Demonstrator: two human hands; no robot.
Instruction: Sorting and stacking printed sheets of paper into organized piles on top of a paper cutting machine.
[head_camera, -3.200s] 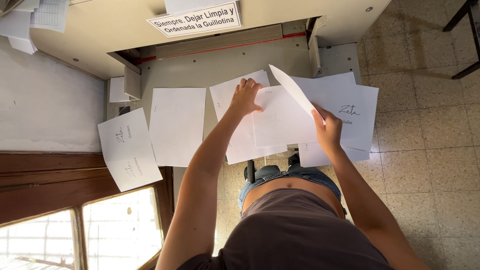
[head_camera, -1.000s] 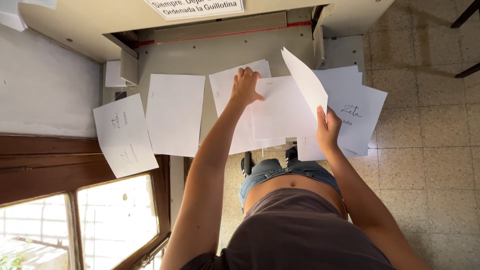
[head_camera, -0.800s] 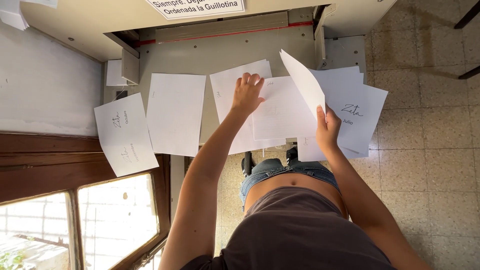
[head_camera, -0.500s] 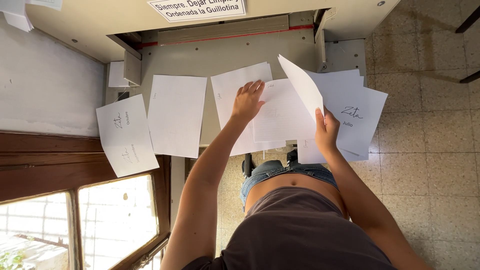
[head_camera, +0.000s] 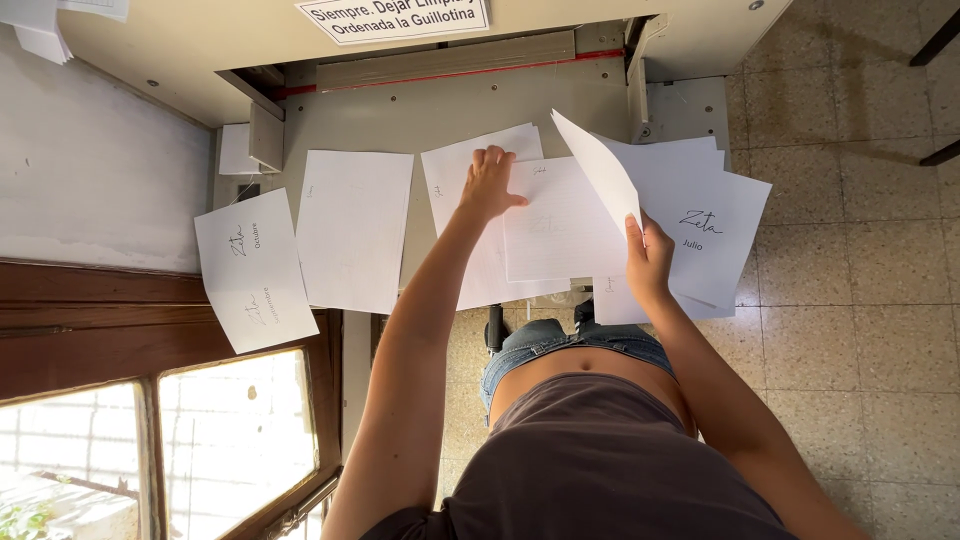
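table (head_camera: 440, 110): grey, sheets spread in overlapping piles.
stack (head_camera: 700, 215): right end, under the lifted sheet.
sheet (head_camera: 598, 170): raised on edge; keep it unbent.
left hand (head_camera: 490, 185): fingers spread, pressing middle pile.
right hand (head_camera: 650, 258): pinching sheet's lower edge.

Left hand (head_camera: 489, 186) flat, fingers spread; right hand (head_camera: 648, 258) raised, fingers pinched.

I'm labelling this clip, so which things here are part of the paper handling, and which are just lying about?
In hand:
left hand pressing on the middle sheets
right hand lifting a sheet
stack beneath on the right

Lying about:
blank sheet
far-left printed sheet
sign
window
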